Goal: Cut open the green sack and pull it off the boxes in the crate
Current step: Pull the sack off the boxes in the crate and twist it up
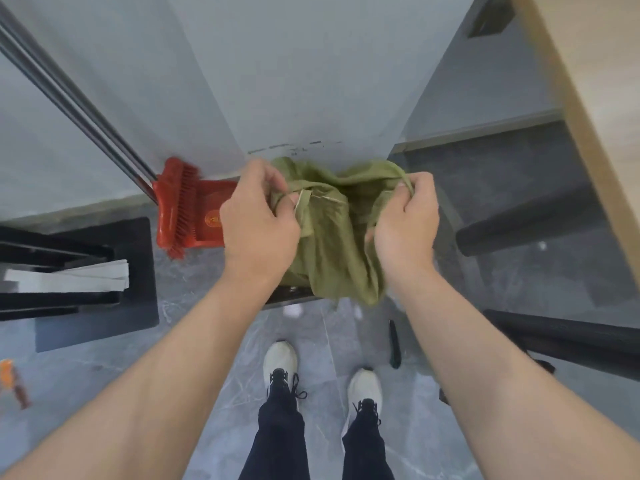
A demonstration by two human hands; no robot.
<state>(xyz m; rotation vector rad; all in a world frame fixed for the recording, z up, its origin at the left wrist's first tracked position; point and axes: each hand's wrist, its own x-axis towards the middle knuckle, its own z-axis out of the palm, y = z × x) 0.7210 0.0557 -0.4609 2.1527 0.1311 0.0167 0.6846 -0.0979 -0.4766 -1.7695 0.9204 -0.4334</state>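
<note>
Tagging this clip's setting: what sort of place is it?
Likely an indoor utility or storage corner: grey tiled floor, a red broom and dustpan leaning against the wall, a black rack. Both hands grip the green sack.

The crumpled green woven sack hangs between both hands, above the grey tiled floor. A red plastic broom and dustpan stand left of it; a dark utility knife lies on the floor below it.

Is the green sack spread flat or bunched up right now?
Bunched up. The green sack hangs crumpled in folds, gripped by the left hand and right hand at its top edge.
</note>
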